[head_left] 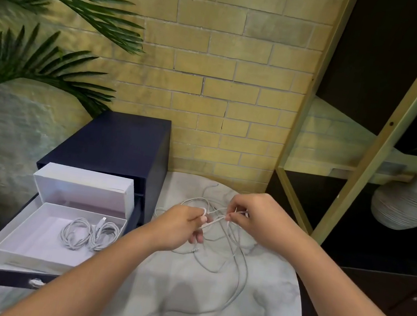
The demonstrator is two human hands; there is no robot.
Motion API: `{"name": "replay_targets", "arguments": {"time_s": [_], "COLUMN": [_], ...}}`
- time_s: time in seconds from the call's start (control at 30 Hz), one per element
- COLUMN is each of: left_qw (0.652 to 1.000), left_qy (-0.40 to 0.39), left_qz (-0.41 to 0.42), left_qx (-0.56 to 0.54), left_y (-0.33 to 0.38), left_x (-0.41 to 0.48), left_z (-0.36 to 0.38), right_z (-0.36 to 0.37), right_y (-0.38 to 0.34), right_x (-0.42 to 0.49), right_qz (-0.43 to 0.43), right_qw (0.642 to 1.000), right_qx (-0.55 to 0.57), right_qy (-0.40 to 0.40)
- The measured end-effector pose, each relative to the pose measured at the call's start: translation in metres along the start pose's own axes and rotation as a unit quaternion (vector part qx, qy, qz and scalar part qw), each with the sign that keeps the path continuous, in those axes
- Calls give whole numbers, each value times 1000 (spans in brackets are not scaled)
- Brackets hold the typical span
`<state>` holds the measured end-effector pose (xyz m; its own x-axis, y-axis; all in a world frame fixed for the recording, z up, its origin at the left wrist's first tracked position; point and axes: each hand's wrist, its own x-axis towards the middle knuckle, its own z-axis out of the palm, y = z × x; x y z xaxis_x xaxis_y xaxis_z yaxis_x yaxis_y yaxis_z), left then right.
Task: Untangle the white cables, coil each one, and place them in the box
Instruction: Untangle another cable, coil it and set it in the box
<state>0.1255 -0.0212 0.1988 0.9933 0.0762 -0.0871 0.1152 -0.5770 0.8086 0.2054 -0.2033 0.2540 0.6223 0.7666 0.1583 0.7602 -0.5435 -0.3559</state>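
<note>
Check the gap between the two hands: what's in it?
Head view: a short stretch of white cable spans it, pinched by the left hand and the right hand. Under it, the loose tangle lies on the marble table.

The white box (31, 238) lies open and shallow, its lid (81, 186) standing upright at its far edge. Inside the box, toward its right wall, two coiled white cables (103, 236) lie flat, side by side and touching. Right of the box, the tangled white cables (233, 233) sprawl in loose crossing loops on the tabletop (268, 305). Their far part is lifted and pinched by the left hand (179, 228) and the right hand (255, 218).
</note>
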Motion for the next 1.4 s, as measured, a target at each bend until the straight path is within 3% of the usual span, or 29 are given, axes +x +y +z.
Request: {"name": "replay_targets", "arguments": {"time_s": [0.27,0.4,0.6,0.8,0.97,1.13,1.27,1.4], "left_qw": [1000,985,925,896,929,965,989,993], "left_qy": [14,44,41,23,88,141,128,92], "left_qz": [16,11,26,39,61,86,72,33], "left_qx": [-21,-167,-377,-443,-355,-205,-10,72], "left_y": [22,28,47,57,53,40,14,-6], "left_x": [-12,-11,-8,-5,5,8,13,14], "left_z": [-6,-9,-12,-5,-3,-2,2,1], "right_z": [1,10,35,63,69,66,52,37], "right_y": [20,36,46,27,1,-12,-13,-12], "right_x": [9,8,5,2,-8,-12,-8,-8], "right_qz": [21,44,127,97,37,-4,-16,-16], "right_qw": [993,985,988,994,989,982,972,962], "right_qx": [21,68,75,6,-49,-131,-192,-236], "right_qy": [116,155,46,-52,-138,-134,-132,-138]}}
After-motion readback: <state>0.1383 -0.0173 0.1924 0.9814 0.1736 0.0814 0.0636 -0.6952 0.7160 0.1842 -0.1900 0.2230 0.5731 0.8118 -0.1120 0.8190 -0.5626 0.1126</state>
